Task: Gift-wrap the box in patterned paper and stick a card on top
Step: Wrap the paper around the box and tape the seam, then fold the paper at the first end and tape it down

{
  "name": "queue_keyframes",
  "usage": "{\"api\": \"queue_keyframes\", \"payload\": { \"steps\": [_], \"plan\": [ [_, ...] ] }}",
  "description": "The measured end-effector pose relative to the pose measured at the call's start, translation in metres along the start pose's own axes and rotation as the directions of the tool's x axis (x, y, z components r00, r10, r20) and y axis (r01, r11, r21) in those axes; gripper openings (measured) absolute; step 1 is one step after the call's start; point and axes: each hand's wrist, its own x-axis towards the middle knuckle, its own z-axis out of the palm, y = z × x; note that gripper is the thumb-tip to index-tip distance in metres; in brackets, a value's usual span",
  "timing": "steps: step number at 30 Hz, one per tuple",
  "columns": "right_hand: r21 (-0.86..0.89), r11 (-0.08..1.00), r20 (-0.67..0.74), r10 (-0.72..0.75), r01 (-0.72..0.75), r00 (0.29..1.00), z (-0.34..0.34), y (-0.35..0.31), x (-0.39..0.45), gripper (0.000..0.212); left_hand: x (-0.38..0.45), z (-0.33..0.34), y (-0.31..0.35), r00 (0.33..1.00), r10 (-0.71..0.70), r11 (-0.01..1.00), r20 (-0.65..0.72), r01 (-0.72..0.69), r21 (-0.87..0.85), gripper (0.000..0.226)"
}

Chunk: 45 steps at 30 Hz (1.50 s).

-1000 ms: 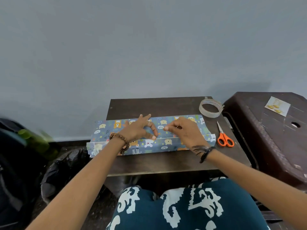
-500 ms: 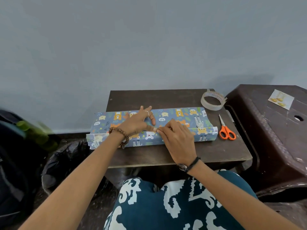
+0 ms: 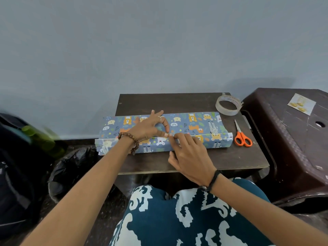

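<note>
Blue patterned paper covers the long box (image 3: 193, 134) lying across the dark surface (image 3: 177, 102). Left hand (image 3: 148, 127) rests on the box, thumb pressing the seam; right hand (image 3: 190, 153) presses flat fingers beside it. Scissors (image 3: 242, 137) lie right of the box, tape roll (image 3: 228, 104) behind them, card (image 3: 301, 103) on a stool (image 3: 292, 148) further right.

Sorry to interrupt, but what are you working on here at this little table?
A person is gift-wrapping a long box in animal-print paper on a small dark table. The left hand presses the paper down while the right hand touches the seam along the front edge. A tape roll and orange scissors lie to the right; the card waits on the stool.
</note>
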Motion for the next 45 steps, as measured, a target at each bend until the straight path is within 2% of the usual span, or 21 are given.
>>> {"api": "queue_keyframes", "payload": {
  "steps": [4,6,9,12,19,21,23,24,26,28,30,32,34,35,36,37,39,40,42,43,45],
  "plan": [
    [-0.140,0.990,0.031,-0.003,0.007,1.000,0.001,-0.011,0.002,0.041,0.000,-0.001,-0.003,1.000,0.004,1.000,0.021,-0.003,-0.025,0.014],
    [-0.104,0.994,0.037,0.023,-0.019,0.999,-0.002,-0.010,0.000,0.047,0.001,-0.001,-0.005,1.000,0.006,0.999,0.015,-0.006,-0.039,0.012],
    [0.171,0.976,0.045,0.126,-0.132,0.991,-0.006,0.001,0.001,0.049,0.003,0.000,-0.006,0.999,-0.001,0.999,0.042,-0.001,0.051,0.029],
    [0.409,0.885,0.057,0.219,-0.223,0.974,-0.001,0.009,0.005,0.049,0.005,0.001,-0.004,0.999,-0.006,0.994,0.035,0.002,0.112,0.042],
    [0.170,0.954,0.080,0.235,-0.246,0.969,0.003,0.001,0.003,0.056,0.011,0.002,0.001,0.995,-0.068,0.986,0.069,0.056,0.156,0.042],
    [0.176,0.950,0.176,0.226,-0.256,0.958,-0.005,0.006,0.012,0.060,0.012,0.004,0.002,0.997,-0.073,0.986,0.040,0.066,0.150,0.040],
    [0.254,0.944,0.354,0.114,-0.213,0.928,-0.016,0.023,0.025,0.066,0.012,0.009,0.002,0.998,-0.064,0.991,-0.010,0.065,0.113,0.039],
    [0.301,0.935,0.467,0.028,-0.189,0.884,-0.019,0.037,0.033,0.071,0.011,0.010,0.002,0.998,-0.061,0.994,-0.025,0.063,0.087,0.040],
    [0.253,0.962,0.649,-0.089,-0.104,0.756,-0.023,0.068,0.051,0.096,0.007,0.011,0.003,0.999,-0.037,0.996,-0.023,0.038,0.074,0.043],
    [0.187,0.982,0.741,-0.125,-0.024,0.660,-0.020,0.093,0.063,0.118,0.002,0.012,0.004,1.000,0.011,0.988,0.004,-0.012,0.156,0.044],
    [0.210,0.977,0.762,-0.135,-0.044,0.633,-0.015,0.105,0.067,0.122,-0.004,0.014,0.001,0.998,0.060,0.937,0.003,-0.057,0.345,0.051],
    [0.267,0.956,0.734,-0.124,-0.117,0.667,-0.014,0.106,0.064,0.117,-0.012,0.021,-0.009,0.976,0.190,0.809,-0.108,-0.093,0.581,0.076],
    [0.259,0.951,0.685,-0.060,-0.166,0.726,-0.016,0.101,0.054,0.111,-0.021,0.033,-0.018,0.882,0.381,0.709,-0.278,-0.086,0.700,0.064],
    [0.230,0.952,0.666,-0.004,-0.200,0.746,-0.016,0.096,0.048,0.108,-0.026,0.039,-0.021,0.810,0.436,0.714,-0.393,-0.044,0.699,0.053],
    [0.188,0.949,0.658,0.070,-0.253,0.750,-0.017,0.088,0.043,0.107,-0.030,0.044,-0.021,0.743,0.432,0.758,-0.511,0.008,0.652,0.044],
    [0.138,0.937,0.656,0.156,-0.320,0.739,-0.019,0.078,0.038,0.106,-0.032,0.051,-0.018,0.704,0.356,0.825,-0.615,0.072,0.560,0.040],
    [0.044,0.886,0.636,0.331,-0.462,0.697,-0.023,0.053,0.032,0.108,-0.037,0.065,-0.006,0.705,0.071,0.956,-0.705,0.154,0.250,0.036],
    [0.031,0.849,0.624,0.396,-0.527,0.674,-0.026,0.042,0.030,0.108,-0.038,0.074,0.000,0.738,-0.069,0.992,-0.671,0.119,0.029,0.034],
    [0.085,0.769,0.632,0.450,-0.634,0.631,-0.031,0.029,0.026,0.102,-0.038,0.089,0.011,0.830,-0.209,0.913,-0.518,-0.025,-0.407,0.027],
    [0.127,0.734,0.656,0.443,-0.668,0.611,-0.032,0.030,0.023,0.098,-0.038,0.095,0.016,0.857,-0.231,0.840,-0.460,-0.063,-0.539,0.028],
    [0.237,0.671,0.694,0.389,-0.703,0.605,-0.036,0.040,0.017,0.081,-0.037,0.097,0.022,0.885,-0.240,0.744,-0.399,-0.096,-0.662,0.029]
  ]
}}
